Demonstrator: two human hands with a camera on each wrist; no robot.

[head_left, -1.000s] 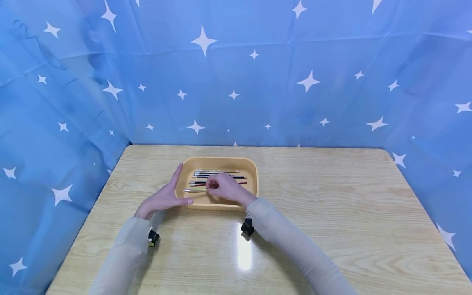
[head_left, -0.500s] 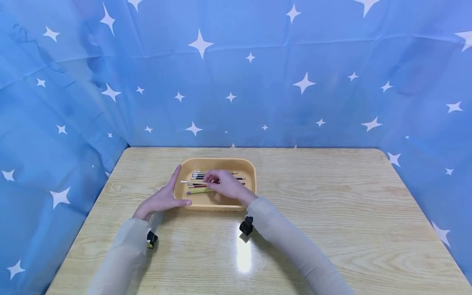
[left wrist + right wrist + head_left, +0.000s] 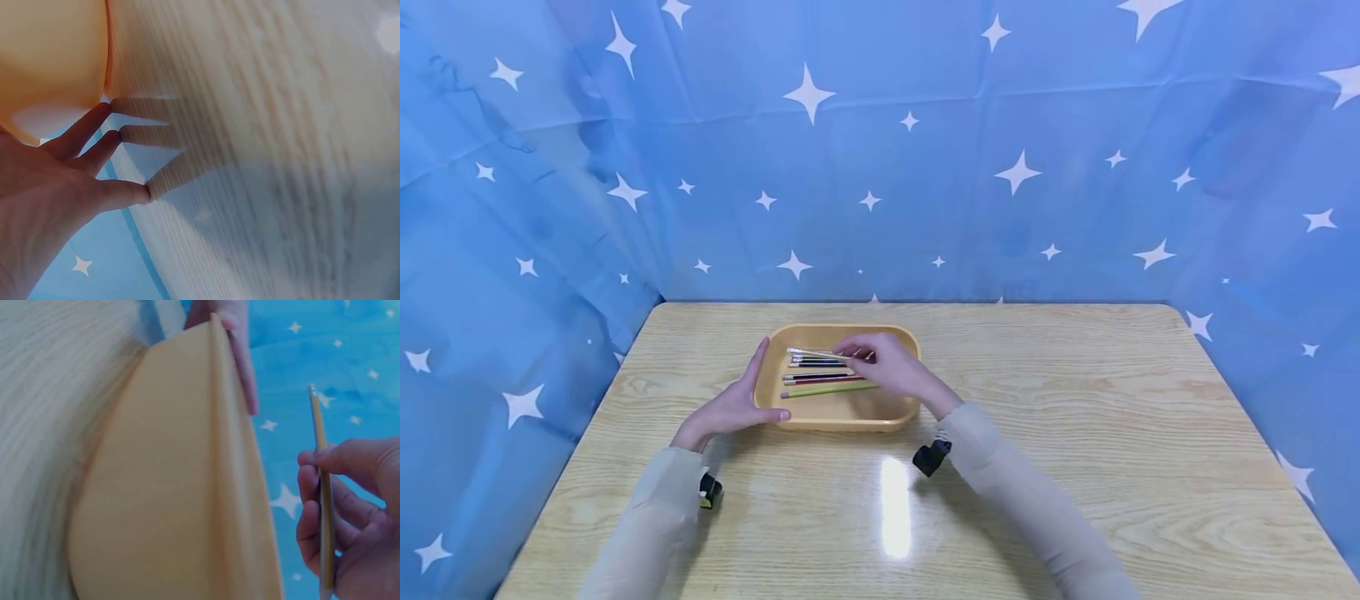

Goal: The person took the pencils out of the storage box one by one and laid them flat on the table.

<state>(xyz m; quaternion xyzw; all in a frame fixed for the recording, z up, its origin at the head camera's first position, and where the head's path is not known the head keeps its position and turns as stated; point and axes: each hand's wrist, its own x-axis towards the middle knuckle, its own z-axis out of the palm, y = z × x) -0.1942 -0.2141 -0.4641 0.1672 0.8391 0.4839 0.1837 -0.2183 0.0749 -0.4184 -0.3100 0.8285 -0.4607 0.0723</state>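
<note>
My right hand (image 3: 891,362) pinches a pencil (image 3: 319,422) between thumb and fingers, over the far part of a yellow-orange tray (image 3: 850,425). The right wrist view shows its gold-brown shaft and pale eraser end. Underneath lie several pencils roughly side by side: dark ones (image 3: 814,364) at the back, a red one (image 3: 820,380) and a yellow-green one (image 3: 827,388) nearer the front. At the tray's left end my left hand (image 3: 730,408) rests with fingers spread, its thumb at the front rim. Three of its fingertips (image 3: 140,194) reach down beside the outer wall, at the tabletop.
The tray stands on a light wood-grain table (image 3: 1075,417), toward its back left. A blue curtain (image 3: 925,167) with white stars hangs behind and on both sides. Small black devices sit at both wrists, the right one (image 3: 932,457) beside the tray's front corner.
My right hand has left the yellow-green pencil's area and carried the pencil it pinches toward the back right of the tray. The left hand stays at the tray's end.
</note>
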